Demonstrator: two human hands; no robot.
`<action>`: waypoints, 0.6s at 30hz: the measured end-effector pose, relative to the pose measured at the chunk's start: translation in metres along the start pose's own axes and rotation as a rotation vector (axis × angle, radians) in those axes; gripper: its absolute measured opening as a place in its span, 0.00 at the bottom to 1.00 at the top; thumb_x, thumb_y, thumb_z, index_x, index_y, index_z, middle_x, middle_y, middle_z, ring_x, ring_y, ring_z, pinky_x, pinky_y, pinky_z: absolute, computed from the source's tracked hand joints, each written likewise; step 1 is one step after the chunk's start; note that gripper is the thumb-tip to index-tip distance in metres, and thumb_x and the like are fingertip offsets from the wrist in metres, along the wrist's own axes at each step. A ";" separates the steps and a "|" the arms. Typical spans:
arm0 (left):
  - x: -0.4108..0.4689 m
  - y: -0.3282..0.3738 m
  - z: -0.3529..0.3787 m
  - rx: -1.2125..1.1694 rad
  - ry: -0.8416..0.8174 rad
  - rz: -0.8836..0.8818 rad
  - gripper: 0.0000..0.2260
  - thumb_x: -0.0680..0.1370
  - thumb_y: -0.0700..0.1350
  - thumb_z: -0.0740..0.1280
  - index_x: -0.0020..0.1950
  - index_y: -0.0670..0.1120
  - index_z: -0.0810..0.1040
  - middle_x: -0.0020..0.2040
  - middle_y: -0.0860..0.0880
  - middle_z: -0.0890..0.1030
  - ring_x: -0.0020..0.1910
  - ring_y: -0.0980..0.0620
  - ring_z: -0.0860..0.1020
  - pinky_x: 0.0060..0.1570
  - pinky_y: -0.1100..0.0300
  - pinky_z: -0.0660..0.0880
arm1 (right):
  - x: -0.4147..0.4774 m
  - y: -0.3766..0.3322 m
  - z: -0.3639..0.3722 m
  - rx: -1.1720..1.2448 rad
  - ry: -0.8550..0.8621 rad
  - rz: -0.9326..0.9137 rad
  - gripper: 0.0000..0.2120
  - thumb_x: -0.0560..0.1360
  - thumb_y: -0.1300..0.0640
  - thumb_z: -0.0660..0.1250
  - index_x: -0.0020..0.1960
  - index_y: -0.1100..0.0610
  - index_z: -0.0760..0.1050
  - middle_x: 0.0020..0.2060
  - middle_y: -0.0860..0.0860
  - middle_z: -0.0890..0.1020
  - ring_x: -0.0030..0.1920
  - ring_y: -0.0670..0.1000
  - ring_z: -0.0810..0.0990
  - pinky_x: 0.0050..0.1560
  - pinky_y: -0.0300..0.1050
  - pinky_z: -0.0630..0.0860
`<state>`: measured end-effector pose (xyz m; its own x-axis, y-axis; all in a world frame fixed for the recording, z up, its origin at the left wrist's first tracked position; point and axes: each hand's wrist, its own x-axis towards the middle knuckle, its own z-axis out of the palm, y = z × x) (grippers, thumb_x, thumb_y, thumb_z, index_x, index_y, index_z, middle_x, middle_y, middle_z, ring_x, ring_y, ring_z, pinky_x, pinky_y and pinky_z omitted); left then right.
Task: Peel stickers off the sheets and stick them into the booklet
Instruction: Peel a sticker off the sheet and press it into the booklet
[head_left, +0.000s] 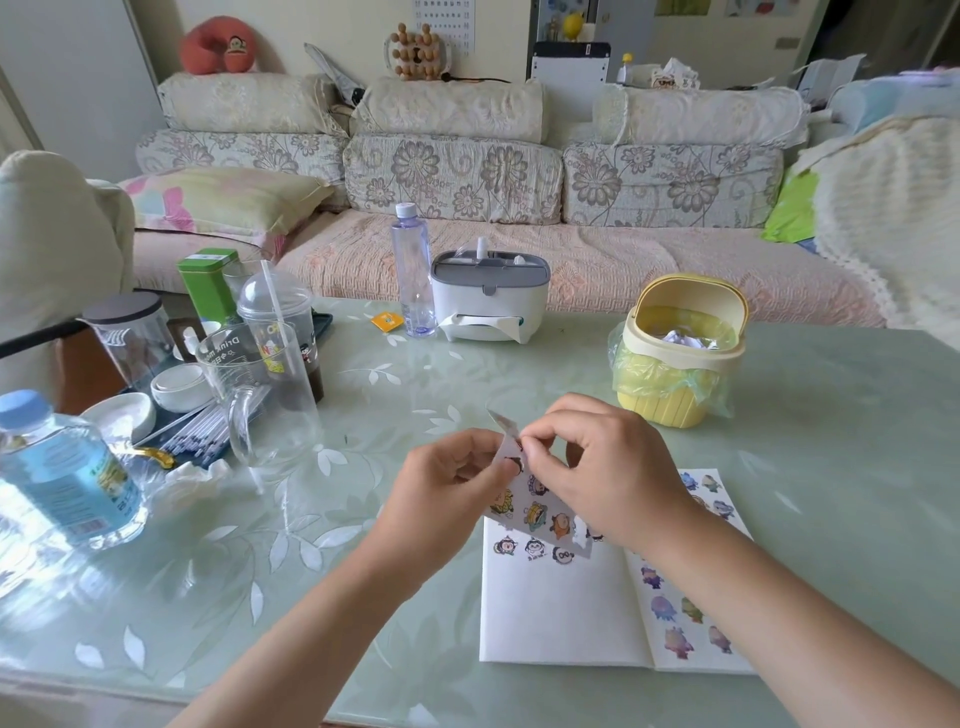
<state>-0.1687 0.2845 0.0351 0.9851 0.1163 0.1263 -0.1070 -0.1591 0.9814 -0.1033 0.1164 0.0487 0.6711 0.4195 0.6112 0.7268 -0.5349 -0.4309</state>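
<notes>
Sheet (537, 512) of small cartoon stickers is held off the bench (831, 415), just over the far edge of the open booklet (561, 608), so a peeled sticker has only a short way to travel to the page. The left hand (457, 478) pinches the sheet's left side between thumb and curled fingers, which steadies it as an anchor to pull against. The right hand (608, 467) pinches at the top edge with thumb and forefinger, the other fingers curled out of the way. Whether it has a sticker's lip or only the backing is too small to tell. My guess is that a peel is just starting.

The sheet is thin, glossy and limp. Its top corner bends back in a pale flap, and it droops toward the booklet. The booklet lies flat, with matte white paper. Its right page carries soft blue and purple figures, while the left page is mostly bare. A few figures sit near the left page's top, though they may be on the sheet's lower edge instead.

The bench is smooth, pale green and shiny, with a white leaf pattern. A yellow plastic bin (680, 364) with a crinkly liner stands near, probably for scraps.
</notes>
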 end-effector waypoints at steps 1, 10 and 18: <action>0.000 0.001 0.001 -0.069 0.001 -0.028 0.05 0.79 0.39 0.69 0.49 0.46 0.84 0.44 0.48 0.86 0.42 0.52 0.83 0.45 0.61 0.77 | -0.001 -0.001 0.000 0.005 0.012 -0.009 0.07 0.74 0.47 0.67 0.42 0.46 0.83 0.39 0.39 0.80 0.30 0.44 0.75 0.31 0.42 0.74; 0.006 0.000 0.001 -0.133 0.077 -0.071 0.08 0.81 0.47 0.67 0.47 0.49 0.85 0.47 0.41 0.84 0.47 0.47 0.79 0.60 0.45 0.75 | -0.003 -0.001 0.004 -0.024 0.059 -0.070 0.08 0.74 0.48 0.70 0.50 0.46 0.85 0.43 0.41 0.81 0.32 0.29 0.68 0.33 0.34 0.67; 0.006 -0.003 0.001 -0.058 0.098 0.005 0.08 0.81 0.42 0.66 0.45 0.49 0.83 0.42 0.48 0.85 0.43 0.51 0.82 0.54 0.48 0.78 | -0.004 -0.006 0.011 0.121 0.015 0.102 0.07 0.73 0.46 0.72 0.46 0.47 0.85 0.39 0.39 0.81 0.33 0.37 0.75 0.35 0.35 0.69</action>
<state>-0.1623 0.2847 0.0328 0.9671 0.2113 0.1416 -0.1221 -0.1027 0.9872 -0.1085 0.1257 0.0419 0.7405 0.3561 0.5700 0.6682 -0.4811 -0.5676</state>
